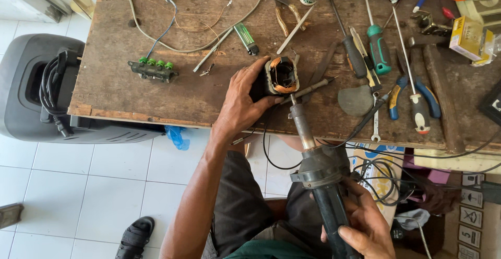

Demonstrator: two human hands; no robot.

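A: Report the setup, largest item first.

B: The bench (156,89) is a worn wooden top. A black speaker (31,89) stands on the tiled floor just beside its left edge. On the bench, toward the right, lie two screwdrivers, one black-handled (355,55) and one teal-handled (378,50), near blue-handled pliers (412,89). A green terminal block (154,69) sits at the left, wired with a thin cable. A lighter (246,38) lies near the middle.

A: Right hand?

B: My right hand (365,227) is wrapped shut around the black handle of the iron (313,149). The iron stands nearly upright over my lap, and its barrel points up toward the bench edge.

A: Left hand?

B: My left hand (242,105) is clamped on the coil (282,75), thumb on the near side, fingers behind it. The coil rests at the front edge of the bench, its copper windings showing.

A: Tip contact?

B: The tip lies just beside the lower right of the coil. Whether it touches the winding, I cannot tell from this angle.
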